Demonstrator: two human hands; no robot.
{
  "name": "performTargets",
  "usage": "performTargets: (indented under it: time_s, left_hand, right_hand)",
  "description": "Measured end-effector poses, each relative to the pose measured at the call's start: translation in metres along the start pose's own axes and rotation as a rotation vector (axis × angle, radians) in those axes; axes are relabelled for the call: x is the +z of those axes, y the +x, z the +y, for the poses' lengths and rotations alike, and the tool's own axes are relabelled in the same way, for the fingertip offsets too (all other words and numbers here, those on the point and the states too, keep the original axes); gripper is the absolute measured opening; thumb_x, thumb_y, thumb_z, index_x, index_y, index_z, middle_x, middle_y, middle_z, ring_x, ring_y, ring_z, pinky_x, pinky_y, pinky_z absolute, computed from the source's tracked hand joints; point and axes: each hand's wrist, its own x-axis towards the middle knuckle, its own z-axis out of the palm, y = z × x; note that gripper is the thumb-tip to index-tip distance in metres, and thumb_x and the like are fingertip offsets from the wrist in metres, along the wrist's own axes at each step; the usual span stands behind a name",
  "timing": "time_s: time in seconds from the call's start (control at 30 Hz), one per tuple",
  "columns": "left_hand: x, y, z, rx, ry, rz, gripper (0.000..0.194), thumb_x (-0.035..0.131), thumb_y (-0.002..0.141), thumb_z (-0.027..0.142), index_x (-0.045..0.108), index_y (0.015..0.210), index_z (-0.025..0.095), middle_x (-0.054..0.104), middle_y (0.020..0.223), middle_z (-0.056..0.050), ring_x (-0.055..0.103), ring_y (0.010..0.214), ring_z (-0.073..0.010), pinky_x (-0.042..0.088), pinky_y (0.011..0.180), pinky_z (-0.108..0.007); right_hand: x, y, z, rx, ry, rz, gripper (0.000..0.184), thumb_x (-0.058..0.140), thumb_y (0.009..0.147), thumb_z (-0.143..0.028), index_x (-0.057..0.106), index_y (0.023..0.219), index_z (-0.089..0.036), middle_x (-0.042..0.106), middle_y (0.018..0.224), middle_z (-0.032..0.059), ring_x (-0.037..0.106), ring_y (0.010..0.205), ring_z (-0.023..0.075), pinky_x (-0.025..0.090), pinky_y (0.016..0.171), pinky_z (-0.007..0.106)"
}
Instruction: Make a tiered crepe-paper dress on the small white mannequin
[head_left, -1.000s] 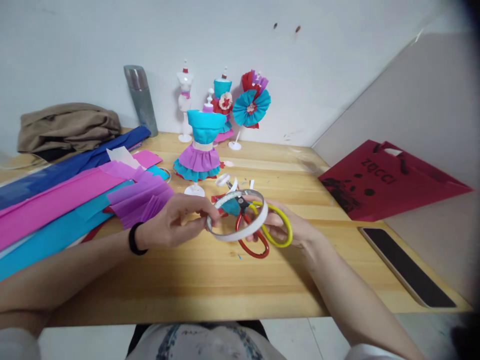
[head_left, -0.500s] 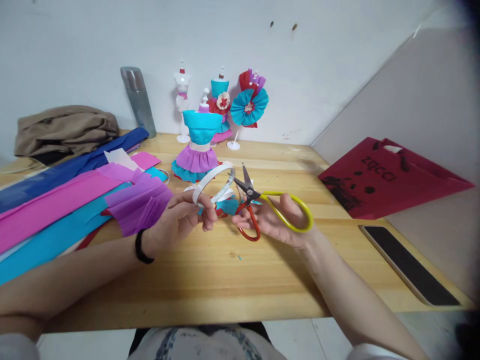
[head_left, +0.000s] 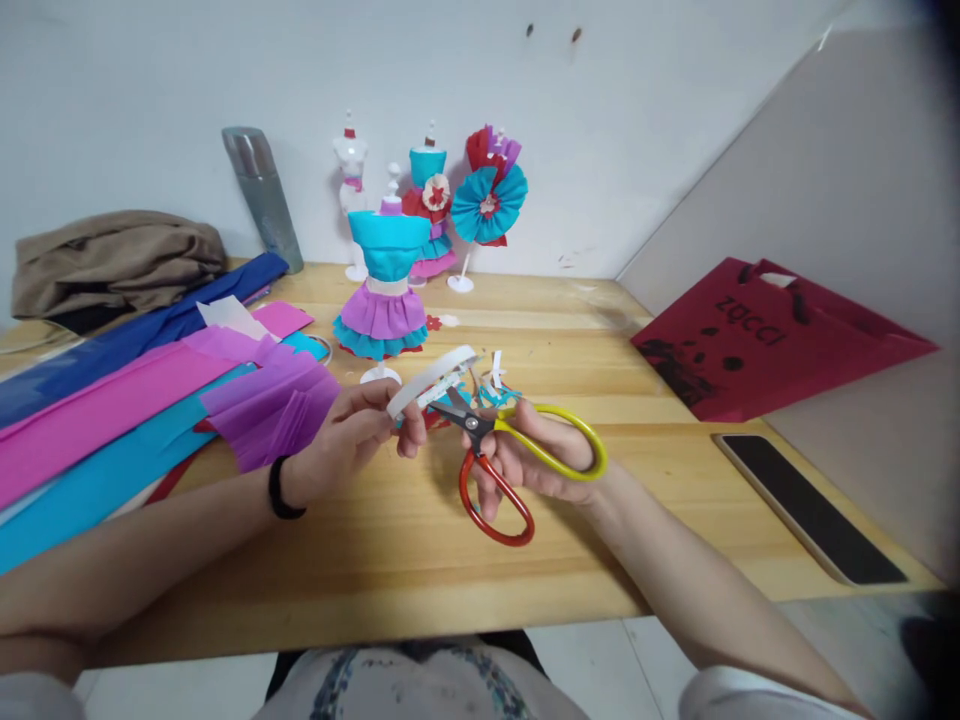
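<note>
My left hand (head_left: 358, 432), a black band round its wrist, pinches the near side of a roll of white tape (head_left: 431, 380), held up tilted above the table. In my right hand (head_left: 544, 448) is a pair of scissors (head_left: 472, 425) with one yellow and one red handle. Their blades point left, somewhat apart, at the lower edge of the tape roll; whether they touch it I cannot tell. Behind the hands stands a small dress form (head_left: 388, 245) in a turquoise top and ruffled purple skirt. White and turquoise scraps (head_left: 496, 375) lie just beyond the scissors.
Coloured crepe paper (head_left: 112, 400) covers the left side, near a brown cloth (head_left: 112, 262) and a grey flask (head_left: 262, 200). More dress forms (head_left: 489, 205) stand against the wall. To the right are a red paper bag (head_left: 772, 335) and a phone (head_left: 810, 508).
The scissors have turned and moved left and down, so the blades now point at the tape roll and are less far apart. The roll has tilted flatter.
</note>
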Motion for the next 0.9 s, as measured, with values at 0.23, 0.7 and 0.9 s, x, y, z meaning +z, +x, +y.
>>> performTargets:
  time_s: [0.23,0.7,0.9]
  left_hand:
    - [0.004,0.001,-0.001,-0.026,0.023,-0.068,0.021,0.073,0.082,0.032,0.074,0.08,0.011,0.069,0.07,-0.007,0.061,0.06,-0.0138,0.048,0.057,-0.024]
    - [0.004,0.007,0.021,0.149,0.017,-0.003,0.011,0.067,0.085,0.02,0.075,0.087,0.013,0.072,0.073,-0.005,0.064,0.062,-0.0132,0.051,0.06,-0.023]
    - [0.016,0.005,0.034,0.18,0.126,-0.058,0.013,0.07,0.085,0.025,0.074,0.081,0.014,0.07,0.07,-0.005,0.062,0.061,-0.0133,0.051,0.058,-0.023]
  right_hand:
    - [0.015,0.008,0.006,-0.056,0.071,0.011,0.048,0.075,0.078,-0.061,0.057,0.087,-0.018,0.064,0.062,-0.0012,0.063,0.048,0.0153,0.051,0.046,0.026]
    - [0.019,0.018,0.016,-0.294,-0.828,0.373,0.036,0.071,0.08,-0.048,0.05,0.089,-0.021,0.05,0.061,-0.0065,0.044,0.049,0.0092,0.032,0.048,0.022]
    - [0.044,0.021,0.022,-0.178,-1.523,0.336,0.039,0.066,0.078,-0.021,0.063,0.117,-0.015,0.069,0.099,0.0104,0.058,0.076,0.0176,0.04,0.064,0.027]
